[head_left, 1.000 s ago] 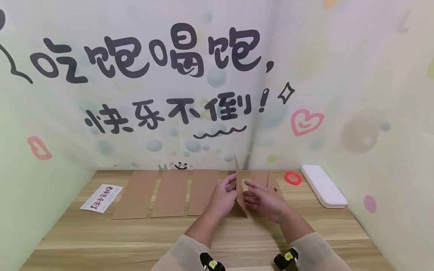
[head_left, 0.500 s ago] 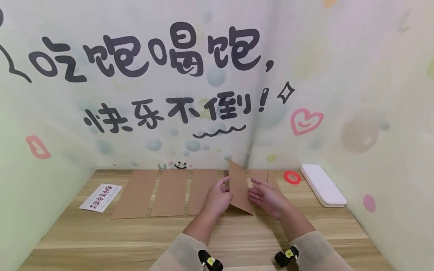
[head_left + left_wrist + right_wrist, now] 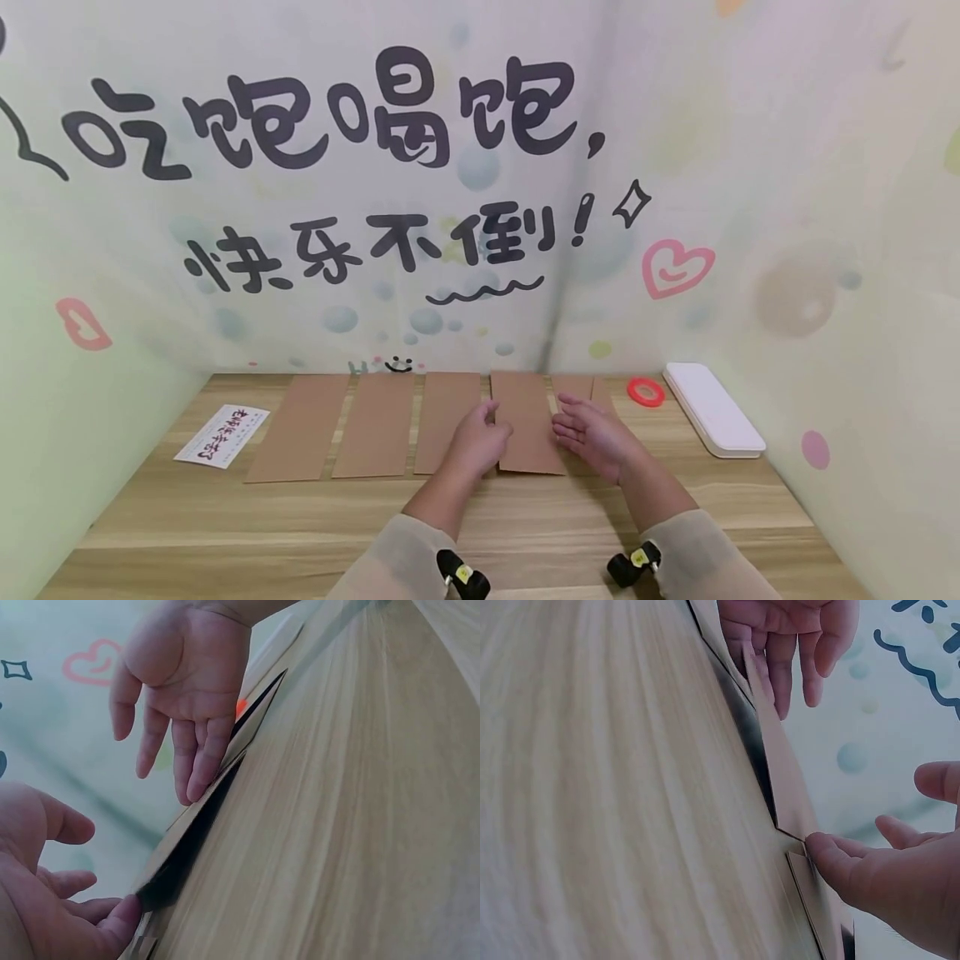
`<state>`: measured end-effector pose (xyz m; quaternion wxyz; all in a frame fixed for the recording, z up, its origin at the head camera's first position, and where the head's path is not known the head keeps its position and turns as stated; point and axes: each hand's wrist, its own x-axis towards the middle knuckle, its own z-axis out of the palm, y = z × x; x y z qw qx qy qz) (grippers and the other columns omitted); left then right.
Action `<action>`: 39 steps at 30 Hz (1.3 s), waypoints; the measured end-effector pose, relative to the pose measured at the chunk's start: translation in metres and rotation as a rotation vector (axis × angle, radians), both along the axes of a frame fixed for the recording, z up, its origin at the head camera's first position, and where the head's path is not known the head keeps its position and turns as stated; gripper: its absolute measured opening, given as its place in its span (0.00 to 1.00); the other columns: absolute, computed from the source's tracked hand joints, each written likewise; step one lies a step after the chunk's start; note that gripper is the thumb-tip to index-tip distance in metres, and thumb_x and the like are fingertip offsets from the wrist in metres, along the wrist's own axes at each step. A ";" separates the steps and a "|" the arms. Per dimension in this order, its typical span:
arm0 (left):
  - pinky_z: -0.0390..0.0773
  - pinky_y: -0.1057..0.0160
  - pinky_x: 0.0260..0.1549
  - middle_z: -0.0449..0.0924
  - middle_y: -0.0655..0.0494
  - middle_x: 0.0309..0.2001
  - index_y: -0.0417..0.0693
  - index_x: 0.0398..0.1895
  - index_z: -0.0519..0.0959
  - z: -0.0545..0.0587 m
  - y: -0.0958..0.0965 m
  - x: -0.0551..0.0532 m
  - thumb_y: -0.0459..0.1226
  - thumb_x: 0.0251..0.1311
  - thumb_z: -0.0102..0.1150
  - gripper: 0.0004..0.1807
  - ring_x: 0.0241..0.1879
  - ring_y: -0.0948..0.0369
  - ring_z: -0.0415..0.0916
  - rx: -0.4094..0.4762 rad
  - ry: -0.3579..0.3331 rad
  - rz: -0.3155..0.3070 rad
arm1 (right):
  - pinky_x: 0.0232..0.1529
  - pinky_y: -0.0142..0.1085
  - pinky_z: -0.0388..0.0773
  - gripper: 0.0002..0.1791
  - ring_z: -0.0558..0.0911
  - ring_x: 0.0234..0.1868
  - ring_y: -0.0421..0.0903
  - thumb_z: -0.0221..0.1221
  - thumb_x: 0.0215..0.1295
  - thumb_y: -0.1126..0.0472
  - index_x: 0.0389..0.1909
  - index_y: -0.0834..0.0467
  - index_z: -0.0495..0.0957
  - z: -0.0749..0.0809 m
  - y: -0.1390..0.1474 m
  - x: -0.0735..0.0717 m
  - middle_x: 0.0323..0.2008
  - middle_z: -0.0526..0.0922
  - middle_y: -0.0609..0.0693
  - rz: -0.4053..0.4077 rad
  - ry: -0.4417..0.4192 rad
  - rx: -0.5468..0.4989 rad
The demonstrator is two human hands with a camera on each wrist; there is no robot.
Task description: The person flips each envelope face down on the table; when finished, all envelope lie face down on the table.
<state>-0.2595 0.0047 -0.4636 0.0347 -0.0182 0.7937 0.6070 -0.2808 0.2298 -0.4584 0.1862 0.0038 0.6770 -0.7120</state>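
A brown kraft card lies almost flat on the wooden table between my hands; in both wrist views, dark gaps show beneath its slightly raised edges. My left hand is at its left edge, fingers loosely bent, fingertips touching or nearly touching the card. On the other side, my right hand has its fingers extended, palm facing left. In the right wrist view, a fingertip of the right hand meets the card's corner. Beyond it, the left hand partly hides behind the card.
Several similar brown cards form a row, including a left one and overlapping ones partly behind the right hand. A white card with writing lies far left. A red tape ring and a white case sit right, before a printed backdrop.
The brown card stood upright on edge between the hands, then tipped leftward and down until nearly flat. My left hand shifted slightly left; the right hand moved slightly right, its fingers clear of the upright card.
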 end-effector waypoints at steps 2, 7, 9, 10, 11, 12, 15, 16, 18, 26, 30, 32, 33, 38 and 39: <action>0.69 0.40 0.76 0.71 0.37 0.77 0.39 0.78 0.69 0.000 0.001 0.000 0.37 0.66 0.56 0.35 0.77 0.43 0.68 -0.004 0.002 -0.015 | 0.84 0.59 0.57 0.35 0.60 0.84 0.68 0.41 0.88 0.55 0.86 0.65 0.46 0.000 0.001 0.000 0.82 0.56 0.75 -0.004 0.000 0.005; 0.68 0.40 0.78 0.71 0.35 0.77 0.38 0.78 0.70 -0.002 0.004 0.001 0.38 0.67 0.55 0.35 0.79 0.42 0.67 -0.033 0.009 -0.054 | 0.84 0.58 0.57 0.34 0.60 0.83 0.69 0.41 0.87 0.55 0.85 0.66 0.47 0.001 0.005 0.000 0.81 0.57 0.75 -0.013 0.008 0.009; 0.67 0.40 0.78 0.71 0.36 0.77 0.39 0.78 0.70 -0.002 0.006 0.001 0.39 0.67 0.55 0.35 0.79 0.42 0.66 -0.041 0.011 -0.063 | 0.84 0.57 0.58 0.34 0.60 0.84 0.68 0.41 0.88 0.56 0.85 0.66 0.48 0.003 0.007 0.000 0.81 0.57 0.75 -0.017 0.015 0.005; 0.67 0.40 0.78 0.71 0.35 0.77 0.40 0.78 0.70 -0.002 0.006 0.001 0.39 0.67 0.55 0.35 0.79 0.42 0.66 -0.041 0.012 -0.064 | 0.84 0.57 0.58 0.34 0.60 0.84 0.68 0.40 0.88 0.56 0.85 0.67 0.47 0.005 0.009 0.000 0.81 0.57 0.75 -0.009 0.026 0.005; 0.67 0.39 0.78 0.71 0.35 0.76 0.40 0.78 0.70 -0.002 0.007 0.001 0.38 0.66 0.55 0.35 0.79 0.41 0.67 -0.041 0.016 -0.062 | 0.84 0.56 0.58 0.34 0.60 0.84 0.67 0.40 0.88 0.55 0.85 0.68 0.47 0.008 0.011 0.000 0.81 0.56 0.75 -0.007 0.037 0.003; 0.68 0.38 0.77 0.71 0.35 0.76 0.41 0.78 0.70 -0.001 0.007 0.002 0.38 0.66 0.55 0.35 0.77 0.41 0.68 -0.039 0.021 -0.057 | 0.84 0.55 0.60 0.34 0.62 0.83 0.66 0.39 0.88 0.55 0.85 0.68 0.47 0.011 0.014 0.000 0.82 0.56 0.75 -0.004 0.051 0.007; 0.70 0.37 0.75 0.72 0.35 0.75 0.43 0.77 0.72 0.002 0.011 0.003 0.38 0.66 0.56 0.33 0.75 0.40 0.70 -0.011 0.052 -0.046 | 0.81 0.49 0.69 0.34 0.75 0.77 0.57 0.39 0.89 0.52 0.84 0.68 0.50 0.022 0.025 0.000 0.81 0.60 0.73 -0.012 0.104 0.022; 0.71 0.37 0.74 0.73 0.35 0.75 0.44 0.76 0.72 0.003 0.013 0.004 0.38 0.67 0.56 0.33 0.74 0.40 0.70 0.016 0.059 -0.049 | 0.79 0.46 0.71 0.35 0.79 0.73 0.52 0.39 0.89 0.51 0.84 0.68 0.50 0.026 0.031 0.001 0.80 0.63 0.71 -0.006 0.124 0.029; 0.73 0.38 0.72 0.74 0.38 0.74 0.46 0.76 0.73 0.005 0.019 0.007 0.38 0.68 0.57 0.31 0.73 0.41 0.71 0.064 0.063 -0.064 | 0.74 0.41 0.77 0.35 0.84 0.64 0.43 0.42 0.88 0.49 0.83 0.68 0.52 0.032 0.041 0.001 0.76 0.72 0.65 -0.021 0.145 0.033; 0.72 0.40 0.75 0.70 0.46 0.79 0.44 0.79 0.67 0.001 0.051 0.020 0.38 0.67 0.60 0.36 0.77 0.40 0.69 0.162 0.034 -0.147 | 0.68 0.38 0.82 0.39 0.85 0.59 0.37 0.44 0.88 0.45 0.84 0.66 0.48 0.031 0.086 0.007 0.69 0.79 0.55 -0.039 0.164 0.121; 0.66 0.38 0.78 0.64 0.37 0.81 0.40 0.83 0.58 -0.002 0.068 0.023 0.37 0.67 0.61 0.42 0.79 0.36 0.64 0.165 0.028 -0.197 | 0.68 0.39 0.81 0.39 0.83 0.66 0.45 0.45 0.87 0.44 0.85 0.64 0.49 0.022 0.102 0.010 0.76 0.72 0.63 -0.068 0.135 0.187; 0.66 0.37 0.78 0.62 0.36 0.81 0.40 0.84 0.57 -0.002 0.076 0.024 0.37 0.66 0.62 0.44 0.79 0.35 0.64 0.147 0.029 -0.212 | 0.69 0.40 0.81 0.39 0.81 0.71 0.51 0.45 0.87 0.44 0.85 0.64 0.50 0.018 0.109 0.010 0.78 0.70 0.65 -0.075 0.126 0.210; 0.66 0.36 0.77 0.62 0.35 0.81 0.40 0.84 0.57 -0.001 0.081 0.024 0.37 0.66 0.62 0.44 0.79 0.35 0.64 0.135 0.030 -0.215 | 0.70 0.41 0.81 0.39 0.79 0.73 0.55 0.44 0.87 0.44 0.85 0.64 0.50 0.017 0.112 0.010 0.79 0.68 0.66 -0.073 0.123 0.219; 0.68 0.36 0.76 0.66 0.37 0.80 0.46 0.84 0.59 0.009 0.100 0.019 0.41 0.65 0.66 0.45 0.78 0.39 0.66 0.031 0.020 -0.183 | 0.72 0.44 0.80 0.38 0.74 0.78 0.60 0.43 0.88 0.44 0.85 0.62 0.50 0.013 0.127 0.007 0.80 0.67 0.67 -0.068 0.097 0.248; 0.68 0.36 0.76 0.68 0.37 0.79 0.47 0.84 0.59 0.011 0.104 0.017 0.41 0.65 0.66 0.45 0.78 0.40 0.66 0.011 0.015 -0.177 | 0.73 0.45 0.79 0.38 0.75 0.77 0.60 0.43 0.88 0.43 0.86 0.62 0.49 0.013 0.130 0.007 0.79 0.67 0.67 -0.063 0.091 0.255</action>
